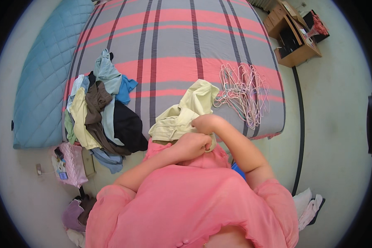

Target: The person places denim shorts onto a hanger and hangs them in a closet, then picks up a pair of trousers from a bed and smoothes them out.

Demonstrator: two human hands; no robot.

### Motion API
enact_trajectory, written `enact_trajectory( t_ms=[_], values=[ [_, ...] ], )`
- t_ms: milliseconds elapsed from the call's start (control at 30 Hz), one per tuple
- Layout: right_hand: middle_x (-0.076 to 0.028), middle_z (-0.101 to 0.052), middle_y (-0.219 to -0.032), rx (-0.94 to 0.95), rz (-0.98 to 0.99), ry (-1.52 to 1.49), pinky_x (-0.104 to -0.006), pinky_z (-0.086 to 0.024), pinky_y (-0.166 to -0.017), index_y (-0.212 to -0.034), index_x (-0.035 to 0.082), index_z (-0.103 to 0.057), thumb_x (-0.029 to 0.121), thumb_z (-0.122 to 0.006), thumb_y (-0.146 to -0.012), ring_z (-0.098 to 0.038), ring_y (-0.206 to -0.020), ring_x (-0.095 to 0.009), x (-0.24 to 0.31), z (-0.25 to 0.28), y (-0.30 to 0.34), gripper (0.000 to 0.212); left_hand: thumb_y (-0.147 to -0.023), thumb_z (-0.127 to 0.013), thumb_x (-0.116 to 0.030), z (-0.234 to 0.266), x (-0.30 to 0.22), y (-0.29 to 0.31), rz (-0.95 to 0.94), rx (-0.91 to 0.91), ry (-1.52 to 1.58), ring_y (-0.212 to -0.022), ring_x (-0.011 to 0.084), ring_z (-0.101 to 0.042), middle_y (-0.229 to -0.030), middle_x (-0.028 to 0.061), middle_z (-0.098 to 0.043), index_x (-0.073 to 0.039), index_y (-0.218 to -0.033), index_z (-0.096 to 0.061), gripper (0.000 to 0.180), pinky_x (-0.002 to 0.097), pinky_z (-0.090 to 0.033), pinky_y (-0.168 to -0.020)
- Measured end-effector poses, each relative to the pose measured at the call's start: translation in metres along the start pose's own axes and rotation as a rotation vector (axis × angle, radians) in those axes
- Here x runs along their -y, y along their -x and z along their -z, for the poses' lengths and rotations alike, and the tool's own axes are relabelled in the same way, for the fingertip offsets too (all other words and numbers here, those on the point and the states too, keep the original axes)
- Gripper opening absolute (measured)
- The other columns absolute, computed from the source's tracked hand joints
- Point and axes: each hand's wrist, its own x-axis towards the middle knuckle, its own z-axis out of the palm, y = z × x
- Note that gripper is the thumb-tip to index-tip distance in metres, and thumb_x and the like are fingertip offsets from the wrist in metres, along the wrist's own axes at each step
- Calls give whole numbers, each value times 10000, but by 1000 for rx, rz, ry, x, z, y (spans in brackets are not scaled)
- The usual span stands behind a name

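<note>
Pale yellow-green trousers [199,97] lie bunched at the bed's near edge, their near part against my pink top. My left hand [195,143] is closed on the near edge of the trousers, fingers curled in. Just above and right of it, my right hand [205,123] bends down over the same cloth, its fingers closed and partly hidden. The two hands are close together. What the fingertips pinch cannot be made out in detail.
Left on the striped bed [173,45] is a heap of mixed clothes [99,103], partly hanging over the edge. A tangle of pastel hangers [244,93] lies at right. A blue padded headboard [49,78] stands left, a wooden desk [295,51] far right. A pink-covered stand [73,163] is near left.
</note>
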Motion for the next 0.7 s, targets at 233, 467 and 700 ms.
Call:
enact_trajectory(
  t_ms=[233,467,700],
  values=[
    [-192,-645,-860,-321,-214,19,-397,-491,-706,-810,22,-663,194,-571,-731,-623,-838,-336,-44,-22,-7,211,-749,-552,-52,-28,-8,-36,144,-174,73,-733,244,-610,-776,76,-628,-73,-807,-574,65,348,-476,-642],
    [-120,-624,-742,-591,-83,-925,-311,-459,-643,-872,25,-632,199,-585,-771,-593,-691,-205,-77,-35,-7,206,-791,-595,-96,-41,9,-26,400,-372,419,-748,155,-600,-785,70,-604,-11,-864,-549,121,278,-471,-692],
    [29,-560,-760,-500,233,-1145,-230,-412,-639,-883,30,-610,82,-589,-794,-484,-700,-62,-54,-23,17,105,-674,-690,-84,-26,26,-9,577,-1136,-457,-844,276,-587,-926,119,-577,-26,-975,-522,349,354,-471,-734]
  ],
)
